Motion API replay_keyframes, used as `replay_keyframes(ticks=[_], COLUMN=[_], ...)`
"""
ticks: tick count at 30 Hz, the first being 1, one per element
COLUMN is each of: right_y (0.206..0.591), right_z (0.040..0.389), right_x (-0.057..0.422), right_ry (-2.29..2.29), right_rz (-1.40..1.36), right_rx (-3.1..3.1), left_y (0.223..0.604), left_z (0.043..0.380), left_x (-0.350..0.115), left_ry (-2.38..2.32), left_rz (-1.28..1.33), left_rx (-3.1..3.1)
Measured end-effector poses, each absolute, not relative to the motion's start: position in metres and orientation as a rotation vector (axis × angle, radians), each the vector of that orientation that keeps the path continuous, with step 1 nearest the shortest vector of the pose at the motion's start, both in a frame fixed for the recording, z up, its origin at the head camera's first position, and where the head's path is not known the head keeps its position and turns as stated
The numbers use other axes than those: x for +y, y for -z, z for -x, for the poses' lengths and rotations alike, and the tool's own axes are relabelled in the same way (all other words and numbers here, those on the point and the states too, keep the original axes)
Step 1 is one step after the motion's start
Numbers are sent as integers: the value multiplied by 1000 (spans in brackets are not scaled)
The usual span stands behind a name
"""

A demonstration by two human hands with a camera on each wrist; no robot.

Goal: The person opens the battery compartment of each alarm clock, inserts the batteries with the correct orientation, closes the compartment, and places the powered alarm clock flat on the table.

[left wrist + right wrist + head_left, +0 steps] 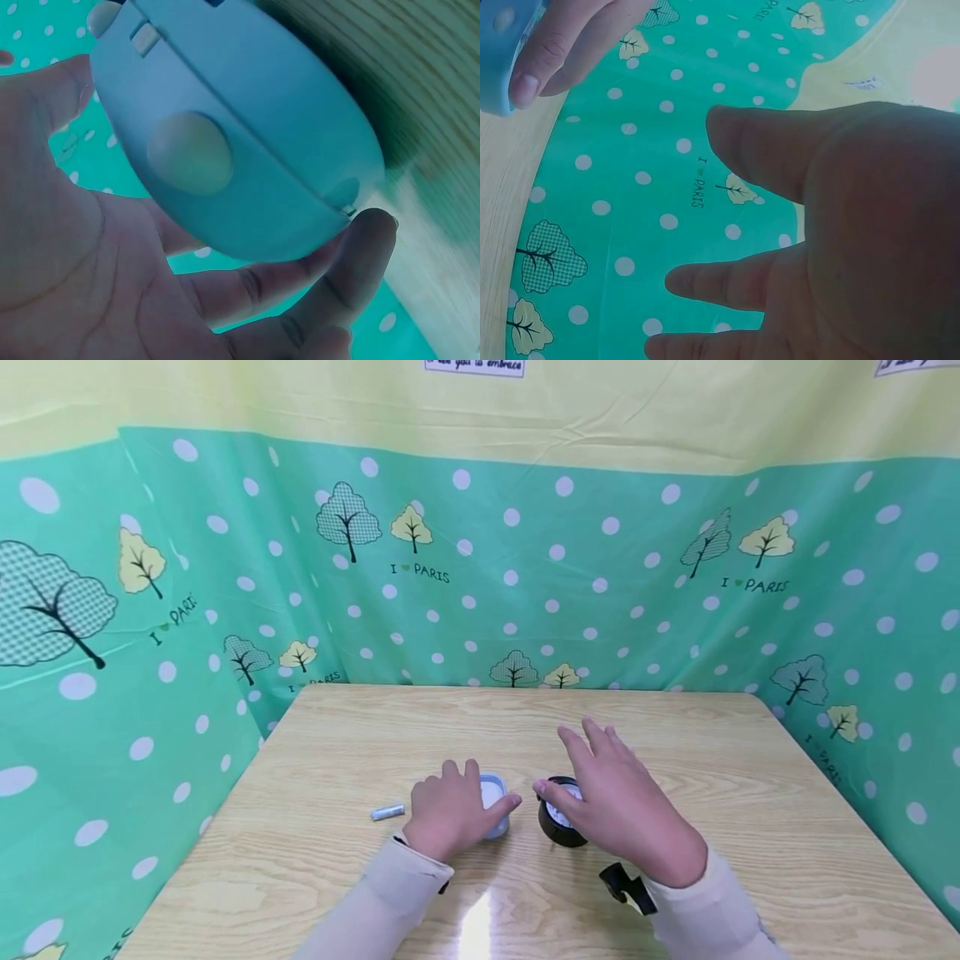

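My left hand [450,806] is at a small light blue clock-like case [491,795] with rounded corners and a whitish face. In the left wrist view, the case [247,150] shows a seam, a small latch and a pale round foot. The thumb lies along one edge; a fingertip bends round the opposite corner. My right hand [618,797] hovers over a round black alarm clock [561,837] with a white dial, partly covering it. Its fingers are spread and grip nothing. A small white-and-blue battery [387,812] lies left of the left hand.
A light wooden table [337,735] bears these things. Green and yellow cloth [525,527] with dots and trees hangs behind it and along both sides. A black strap [628,889] shows at the right wrist.
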State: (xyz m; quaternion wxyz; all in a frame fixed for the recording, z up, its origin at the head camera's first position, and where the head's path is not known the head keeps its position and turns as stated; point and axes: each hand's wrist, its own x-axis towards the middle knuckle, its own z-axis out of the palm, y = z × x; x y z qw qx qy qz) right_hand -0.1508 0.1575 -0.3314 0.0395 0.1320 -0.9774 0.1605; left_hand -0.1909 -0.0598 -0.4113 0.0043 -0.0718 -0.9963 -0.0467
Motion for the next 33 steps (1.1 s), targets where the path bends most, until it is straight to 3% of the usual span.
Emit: replay_keyframes(ticks=[33], right_y=[339], right_z=[157], right_x=[153], right_ry=[-445], right_rz=[-379], right_rx=[-3039], left_y=[421], left_z=[197], left_x=[-59], left_ry=[221], left_rz=[213], left_rx=[-3101])
